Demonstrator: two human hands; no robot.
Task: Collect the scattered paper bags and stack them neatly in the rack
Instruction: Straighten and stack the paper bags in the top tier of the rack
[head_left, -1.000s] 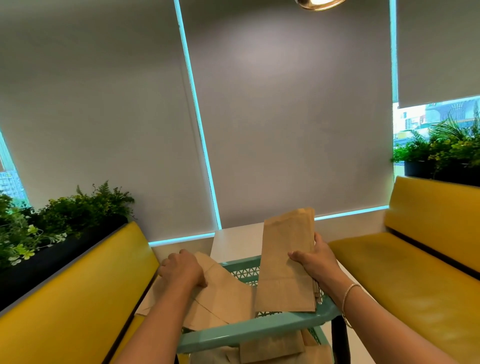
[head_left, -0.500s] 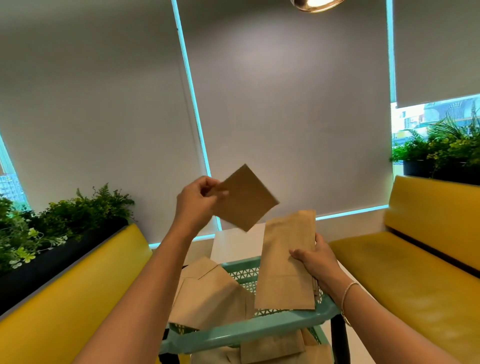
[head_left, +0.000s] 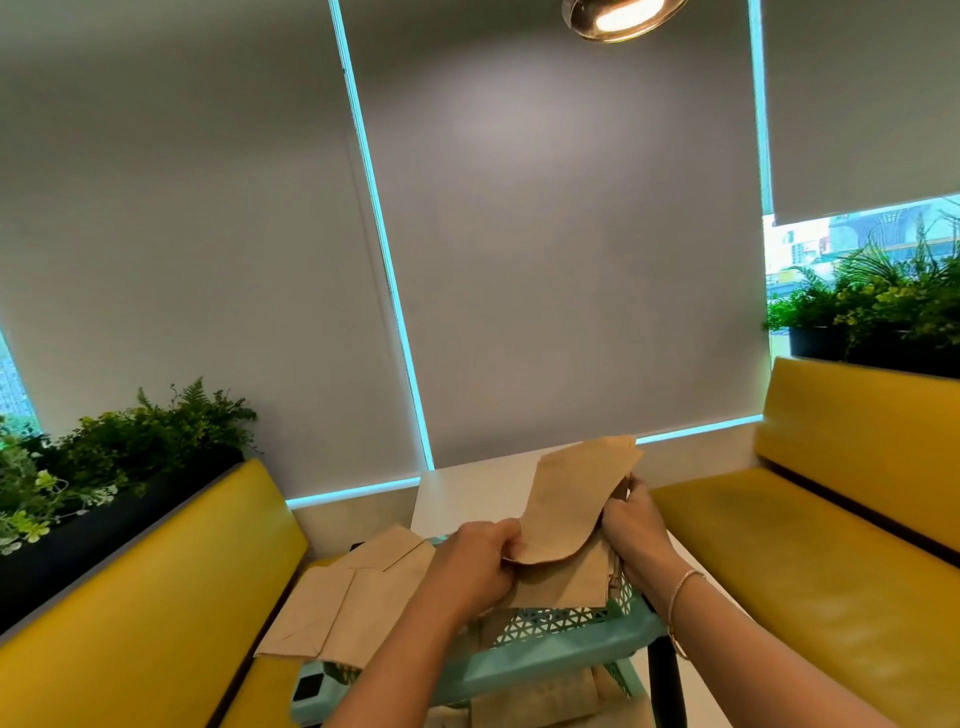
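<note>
A teal plastic rack stands low in the middle, with a perforated top tier. My left hand grips the near end of a brown paper bag that lies bent over a stack of bags on the right of the tier. My right hand holds the right edge of that stack and the bag's far end. Several loose brown bags lie overlapping on the left of the tier, hanging past its edge. More bags show on the tier below.
A white table stands behind the rack. Yellow benches flank it, left and right, each backed by a dark planter with green plants. Grey roller blinds cover the windows; a lamp hangs above.
My left hand lifted a bag from the left pile, held it up in the air, then brought it down onto the stack that my right hand holds.
</note>
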